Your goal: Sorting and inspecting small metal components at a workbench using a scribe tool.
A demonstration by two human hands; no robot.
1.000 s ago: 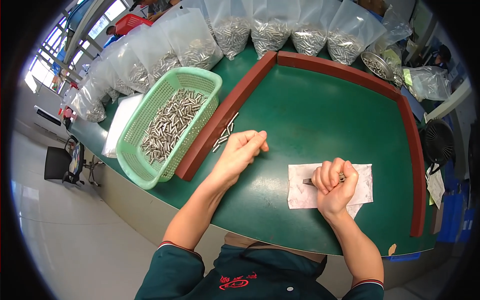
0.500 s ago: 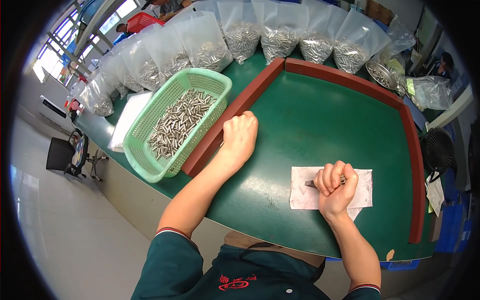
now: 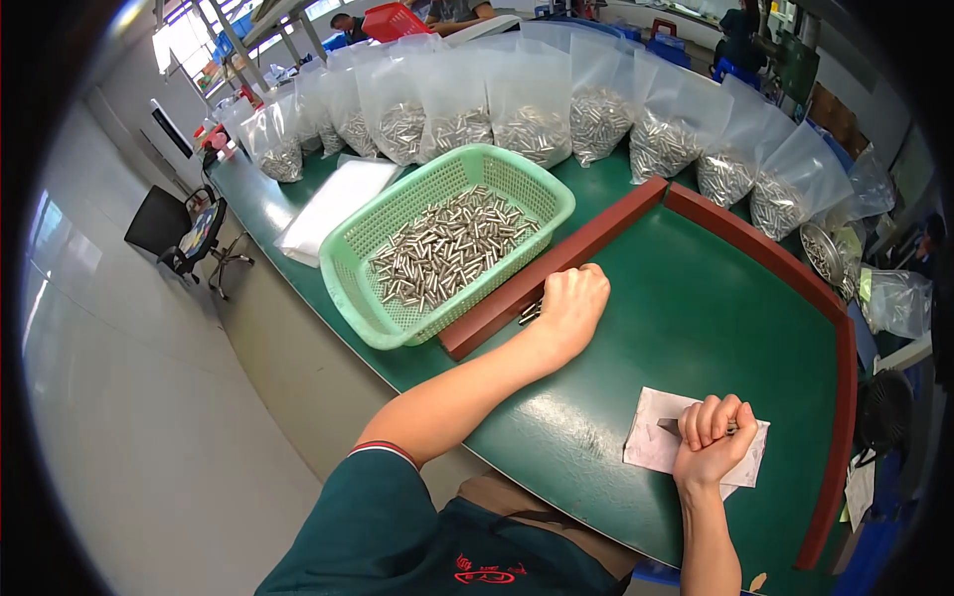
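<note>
My left hand [image 3: 574, 306] is closed in a fist, knuckles up, beside the dark red rail [image 3: 556, 270]. A few short silvery metal pins [image 3: 531, 312] show between its wrist side and the rail; whether the hand holds them or they lie on the table I cannot tell. Over a stained whitish cloth [image 3: 648, 449], my right hand [image 3: 717, 442] is wrapped round a tool. Only its dark, tapered metal tip [image 3: 669, 426] sticks out to the left of the fingers, so its kind is hidden. Beyond the rail stands a light green plastic basket [image 3: 343, 288] holding many loose metal pins [image 3: 452, 248].
Clear plastic bags [image 3: 601, 109] of metal pins line the table's far side. Flat plastic bags [image 3: 333, 209] lie left of the basket. More red rails [image 3: 760, 238] border the green table [image 3: 686, 308]. A round metal dish [image 3: 820, 250] and black fan [image 3: 884, 412] are at right.
The view has swung, so the whole scene sits farther right and lower. Both hands stay closed in about the same places; more of the pins beside my left hand shows now.
</note>
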